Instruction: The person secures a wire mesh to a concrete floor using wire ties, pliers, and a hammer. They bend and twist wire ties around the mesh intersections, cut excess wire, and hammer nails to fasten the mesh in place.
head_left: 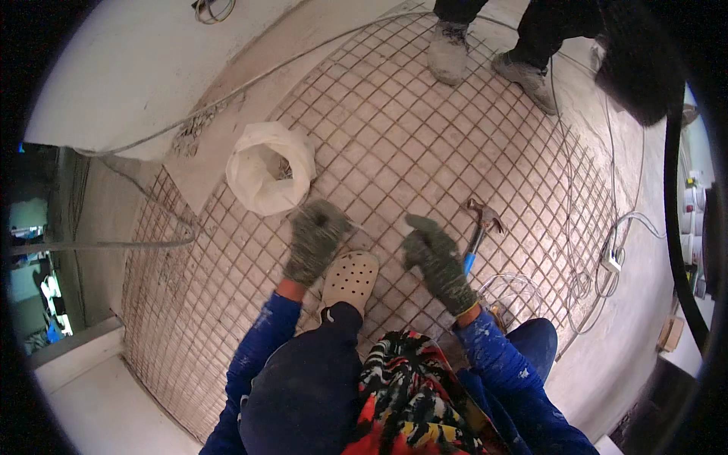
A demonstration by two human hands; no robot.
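Both my hands wear grey-green work gloves over a floor of steel mesh (pixel 415 144). My left hand (pixel 315 236) is closed beside a white bag (pixel 254 182) that stands with its mouth up. A small pale strip (pixel 358 226) juts from its fingers; its kind is too small to tell. My right hand (pixel 438 265) hovers over the mesh with thumb and forefinger apart, and nothing shows between them. Just right of it lies a claw hammer (pixel 475 239) with a blue grip. Some dark bits sit inside the bag, partly hidden by its rim.
Another person's dusty shoes (pixel 449 57) stand on the mesh at the far side. A grey cable (pixel 265 73) runs along the far left. At right lie looped wires with a white connector box (pixel 611 262). My beige clog (pixel 351 279) rests between my hands.
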